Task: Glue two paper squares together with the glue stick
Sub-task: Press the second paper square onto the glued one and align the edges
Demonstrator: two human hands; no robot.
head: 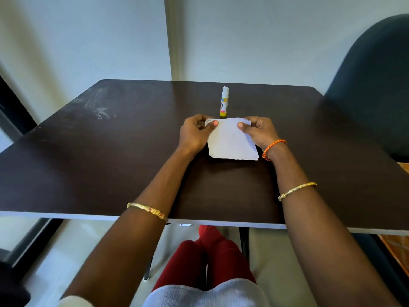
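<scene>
While the yellow, white-capped glue stick stands upright just behind it, the white paper square is pinched at its far corners by left grip and right grip.

From my feed I saw a dark brown table with a pale front edge and whitish scuffs toward its far left corner. Behind it stood a plain off-white wall with a vertical pale trim strip. A dark padded chair sat at the far right. The floor below looked light and glossy.
</scene>
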